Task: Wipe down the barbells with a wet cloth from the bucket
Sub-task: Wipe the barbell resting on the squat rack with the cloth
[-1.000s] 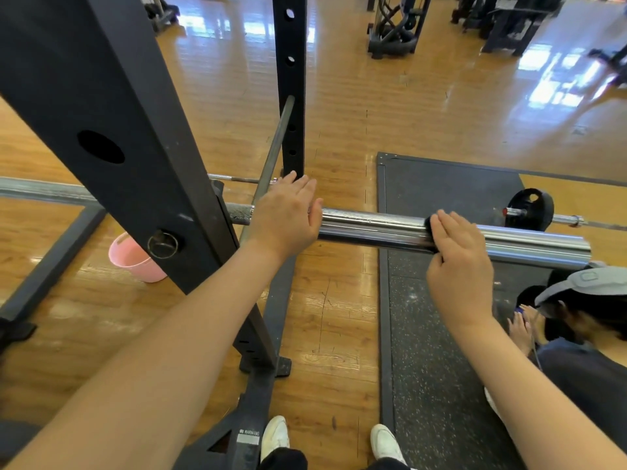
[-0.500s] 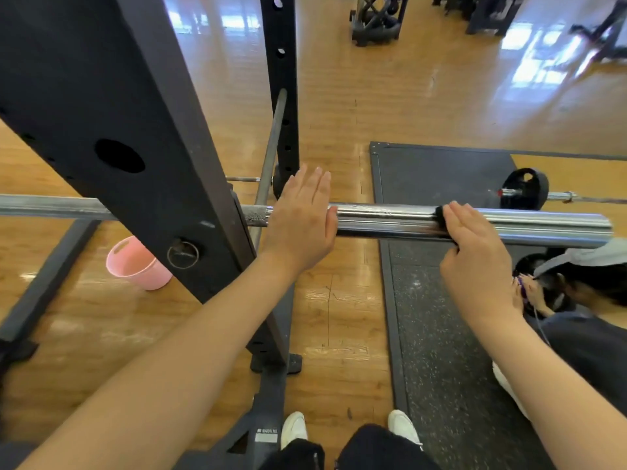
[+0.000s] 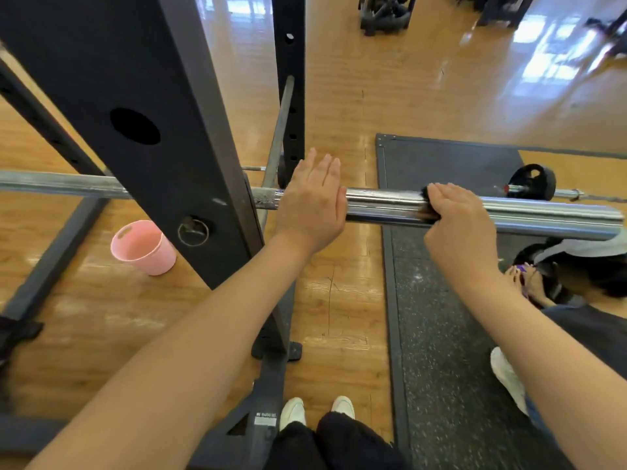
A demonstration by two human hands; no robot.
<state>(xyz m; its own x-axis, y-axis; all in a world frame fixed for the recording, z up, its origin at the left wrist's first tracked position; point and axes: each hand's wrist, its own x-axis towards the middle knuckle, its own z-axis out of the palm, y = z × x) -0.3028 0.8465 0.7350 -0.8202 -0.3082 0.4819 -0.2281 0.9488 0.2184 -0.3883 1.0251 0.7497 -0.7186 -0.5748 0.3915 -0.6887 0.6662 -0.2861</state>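
Note:
A chrome barbell lies across the black rack, its thick sleeve reaching to the right edge of the view. My left hand rests flat on the sleeve's inner end with straight fingers. My right hand presses a dark cloth onto the middle of the sleeve; only the cloth's left edge shows beside my fingers. A pink bucket stands on the wooden floor at the left, behind the rack post.
The black rack upright fills the upper left, and its base frame runs past my white shoes. A grey rubber mat lies under the sleeve. A second person crouches at the right. Another barbell with a small plate lies beyond.
My right hand has slid the cloth leftward along the sleeve, closer to my left hand. The left hand stays flat on the bar.

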